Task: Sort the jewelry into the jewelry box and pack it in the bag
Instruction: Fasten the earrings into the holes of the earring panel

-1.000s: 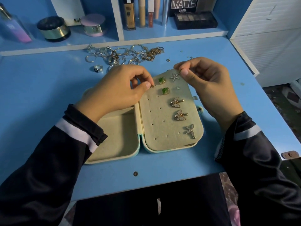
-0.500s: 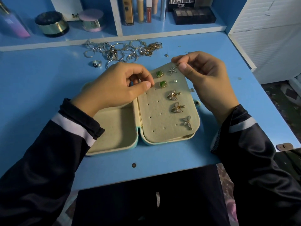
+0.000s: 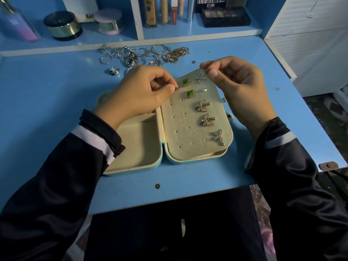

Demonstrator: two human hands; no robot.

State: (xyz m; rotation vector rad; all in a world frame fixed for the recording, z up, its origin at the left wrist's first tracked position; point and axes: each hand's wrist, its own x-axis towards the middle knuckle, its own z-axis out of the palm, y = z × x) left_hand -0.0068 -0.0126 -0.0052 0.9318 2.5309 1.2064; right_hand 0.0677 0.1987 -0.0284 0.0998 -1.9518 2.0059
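An open jewelry box (image 3: 190, 159) with cream lining lies on the blue desk. Its right panel carries two green earrings (image 3: 186, 82), two gold butterfly earrings (image 3: 201, 106) and a silver flower earring (image 3: 218, 136). My right hand (image 3: 237, 87) pinches a silver star earring (image 3: 200, 77) at the panel's top edge. My left hand (image 3: 139, 91) pinches a tiny gold piece (image 3: 177, 88) beside the upper green earring. A heap of loose rings and chains (image 3: 145, 55) lies behind the box.
A single silver ring (image 3: 114, 71) and a small stud (image 3: 194, 62) lie on the desk near the heap. Cosmetic jars, tubes and a palette (image 3: 226, 17) stand on the back shelf. A white cabinet (image 3: 310, 40) borders the right. The desk's front edge is close to my body.
Both hands stay pinched at the top of the earring panel with almost no movement. The view has shifted slightly.
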